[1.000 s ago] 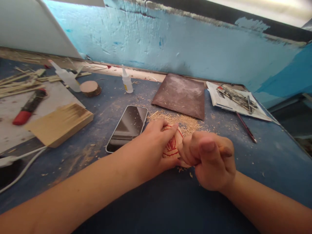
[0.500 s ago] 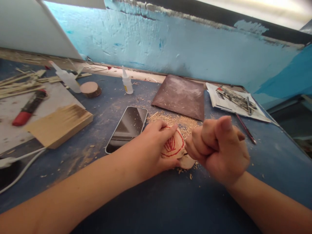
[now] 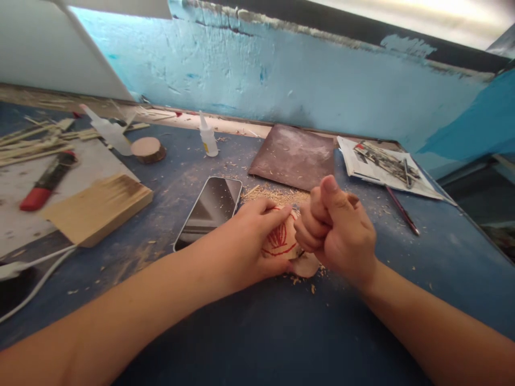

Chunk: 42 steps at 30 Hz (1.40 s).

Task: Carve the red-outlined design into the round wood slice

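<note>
My left hand [image 3: 259, 238] grips a round wood slice [image 3: 286, 244] by its edge. Red lines, a ring with a leaf-like pattern inside, are drawn on its face. My right hand [image 3: 338, 230] is closed in a fist, thumb up, right against the slice's right side. A small dark tip shows below that fist; whatever the fingers wrap round is hidden. Beneath the slice lies a second pale wood piece [image 3: 306, 265], partly covered. Wood shavings [image 3: 277, 194] are scattered around and behind both hands.
A smartphone [image 3: 211, 206] lies beside my left forearm. Behind are a brown sheet [image 3: 293, 155], a small glue bottle [image 3: 208, 136] and another wood slice [image 3: 148, 150]. Leftward sit a wooden block [image 3: 100, 209] and a red-black cutter [image 3: 48, 182]. A pencil [image 3: 402, 212] lies right, near papers [image 3: 362, 163].
My right fist has moved left, closer to the wood slice, and now covers part of its right edge. My left hand keeps its hold almost unchanged.
</note>
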Tool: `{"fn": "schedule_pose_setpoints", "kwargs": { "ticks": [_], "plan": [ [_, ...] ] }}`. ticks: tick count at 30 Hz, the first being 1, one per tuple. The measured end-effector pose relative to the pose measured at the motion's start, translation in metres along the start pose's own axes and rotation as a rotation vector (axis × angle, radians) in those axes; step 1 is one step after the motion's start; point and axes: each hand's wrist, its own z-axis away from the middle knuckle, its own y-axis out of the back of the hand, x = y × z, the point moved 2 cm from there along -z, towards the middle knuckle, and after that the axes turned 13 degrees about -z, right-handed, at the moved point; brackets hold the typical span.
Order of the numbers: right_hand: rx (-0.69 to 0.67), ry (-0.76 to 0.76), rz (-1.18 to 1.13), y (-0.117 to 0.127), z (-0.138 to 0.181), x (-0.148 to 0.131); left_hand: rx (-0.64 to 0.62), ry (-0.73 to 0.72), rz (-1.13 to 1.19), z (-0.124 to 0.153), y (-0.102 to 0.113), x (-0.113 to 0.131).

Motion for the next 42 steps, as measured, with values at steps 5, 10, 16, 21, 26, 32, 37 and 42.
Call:
{"fn": "schedule_pose_setpoints", "kwargs": {
  "ticks": [5,10,16,21,26,32,37,42],
  "plan": [
    [-0.012,0.034,-0.006,0.0,0.008,-0.015,0.051,-0.066,-0.017,0.0,-0.004,-0.012],
    [0.001,0.087,0.1,-0.005,0.012,-0.009,-0.057,-0.03,-0.032,-0.003,0.005,-0.003],
    [-0.037,0.165,0.104,-0.007,0.009,-0.001,0.027,-0.049,-0.036,-0.004,0.001,-0.002],
    [-0.043,0.046,0.11,-0.009,0.009,-0.016,0.016,-0.019,-0.019,-0.002,0.0,-0.004],
    [-0.044,0.076,0.131,-0.01,0.014,-0.016,-0.025,0.017,-0.021,-0.002,0.007,0.002],
    [-0.08,0.186,0.266,-0.009,0.02,-0.005,-0.038,0.012,-0.009,-0.002,0.008,0.008],
    [-0.05,0.136,0.127,-0.011,0.011,-0.008,-0.041,-0.005,-0.038,-0.001,0.007,0.008],
    [0.018,0.152,0.079,-0.015,0.005,-0.005,0.046,-0.029,-0.054,-0.001,-0.001,0.001]
  ]
}}
